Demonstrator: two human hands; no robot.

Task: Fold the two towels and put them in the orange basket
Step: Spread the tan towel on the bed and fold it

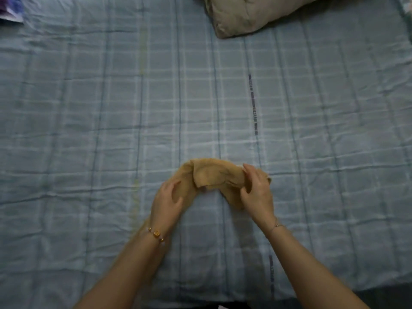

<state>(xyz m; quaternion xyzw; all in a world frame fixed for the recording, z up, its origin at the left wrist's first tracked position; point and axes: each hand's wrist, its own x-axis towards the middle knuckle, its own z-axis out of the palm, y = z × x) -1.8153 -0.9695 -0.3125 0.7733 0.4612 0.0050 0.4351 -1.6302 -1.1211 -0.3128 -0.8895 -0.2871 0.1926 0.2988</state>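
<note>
A small tan towel [214,173] is bunched in an arch just above the bed sheet [223,97], near the front middle. My left hand [167,200] grips its left end, fingers curled around the cloth. My right hand [256,190] pinches its right end between thumb and fingers. A loose flap of the towel hangs down between the two hands. Only one towel is in view, and no orange basket shows in this frame.
A beige pillow [245,14] lies at the far edge of the bed, right of centre. A purple and white item [10,8] pokes in at the top left corner. The blue checked sheet is wrinkled all around the hands.
</note>
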